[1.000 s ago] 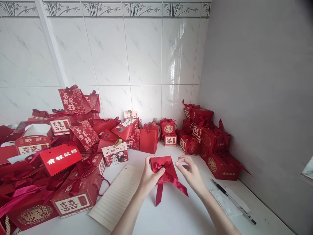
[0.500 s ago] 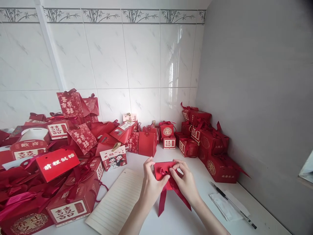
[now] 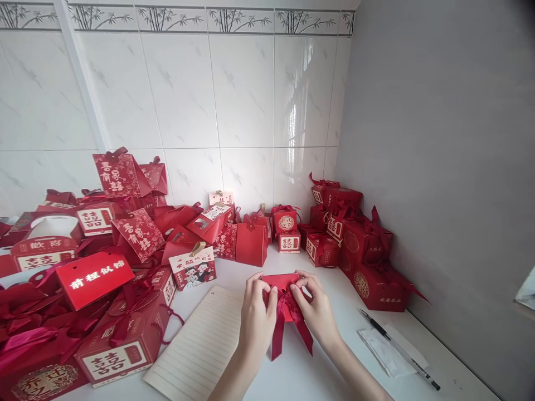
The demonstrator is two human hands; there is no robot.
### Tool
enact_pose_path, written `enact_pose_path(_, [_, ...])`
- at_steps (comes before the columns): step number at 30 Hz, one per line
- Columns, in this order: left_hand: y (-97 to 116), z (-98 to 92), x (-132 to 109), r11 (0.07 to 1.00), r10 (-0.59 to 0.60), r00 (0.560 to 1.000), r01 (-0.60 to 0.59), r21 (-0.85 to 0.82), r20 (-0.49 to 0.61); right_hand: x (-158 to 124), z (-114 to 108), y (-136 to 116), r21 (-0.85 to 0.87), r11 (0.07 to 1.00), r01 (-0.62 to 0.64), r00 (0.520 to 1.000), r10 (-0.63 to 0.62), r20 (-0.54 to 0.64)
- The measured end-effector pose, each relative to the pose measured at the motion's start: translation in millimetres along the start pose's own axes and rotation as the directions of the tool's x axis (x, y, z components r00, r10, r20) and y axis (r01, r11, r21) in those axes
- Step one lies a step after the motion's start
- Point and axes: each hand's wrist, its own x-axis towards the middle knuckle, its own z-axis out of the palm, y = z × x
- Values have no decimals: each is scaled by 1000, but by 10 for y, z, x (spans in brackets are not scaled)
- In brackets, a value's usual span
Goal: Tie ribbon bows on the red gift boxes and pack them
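Note:
A small red gift box (image 3: 281,281) sits between my hands above the white table, with a dark red ribbon (image 3: 286,303) tied at its front. Two ribbon tails hang down toward me. My left hand (image 3: 261,306) pinches the ribbon's left side, thumb against fingers at the box's left edge. On the other side, my right hand (image 3: 313,303) is closed the same way on the ribbon's right side, fingers behind the box's upper right corner. The exact parts of the ribbon under the fingertips are hidden.
Red gift boxes (image 3: 112,356) pile up on the left, and more red boxes (image 3: 378,287) are stacked against the right wall. A lined notepad (image 3: 196,340) lies left of my hands. To the right, a black pen (image 3: 399,348) rests across a clear plastic packet (image 3: 387,352).
My left thumb has shifted up and left, and the ribbon at the front looks fuller, like a bow. The right-hand tail has swung inward to hang straighter.

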Motion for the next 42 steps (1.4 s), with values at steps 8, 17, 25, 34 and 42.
enact_pose_path(8, [2, 74, -39, 992, -91, 994, 86, -88, -63, 42, -37, 15, 134, 982, -134, 991, 131, 33])
enact_pose_path(17, [-11, 89, -34, 983, -150, 988, 146, -109, -37, 82, -61, 44, 355, 884, -303, 953, 286, 102])
enact_pose_path(25, [-34, 80, 4, 987, -138, 990, 134, -92, -36, 77, -83, 11, 503, 794, -342, 938, 322, 128])
enact_pose_path(34, [14, 49, 3, 985, -142, 988, 136, -106, -53, 97, -101, 64, 529, 770, -358, 931, 336, 140])
enact_pose_path(42, [14, 35, 21, 984, -133, 991, 129, -122, -26, 92, -121, 75, 497, 784, -373, 923, 367, 115])
